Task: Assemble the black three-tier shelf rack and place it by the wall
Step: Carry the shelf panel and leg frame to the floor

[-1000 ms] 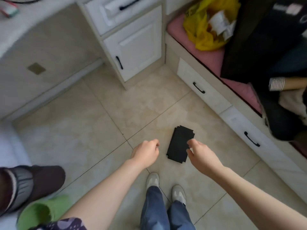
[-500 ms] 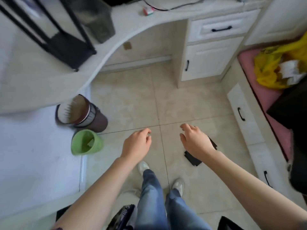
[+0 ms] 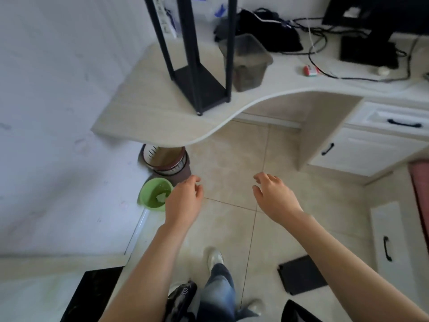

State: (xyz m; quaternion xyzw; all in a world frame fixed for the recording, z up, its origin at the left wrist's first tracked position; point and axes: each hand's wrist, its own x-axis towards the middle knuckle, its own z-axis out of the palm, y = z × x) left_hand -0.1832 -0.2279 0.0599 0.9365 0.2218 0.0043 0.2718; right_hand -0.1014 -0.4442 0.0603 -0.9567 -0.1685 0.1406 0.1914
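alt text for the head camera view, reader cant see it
A person's empty left hand and right hand reach forward over a tiled floor, toward a black rack frame standing on a desk. A black panel lies on the floor by their feet, and a green bin sits near the desk.

Black rack frame (image 3: pixel 199 87) upright on the desk (image 3: pixel 151 122); left hand (image 3: pixel 183 201) and right hand (image 3: pixel 276 198) empty, loosely curled, above the floor (image 3: pixel 232 159).

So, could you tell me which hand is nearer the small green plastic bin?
Left. The left hand is right beside the small green plastic bin, at its rim; the right hand is well off to its right.
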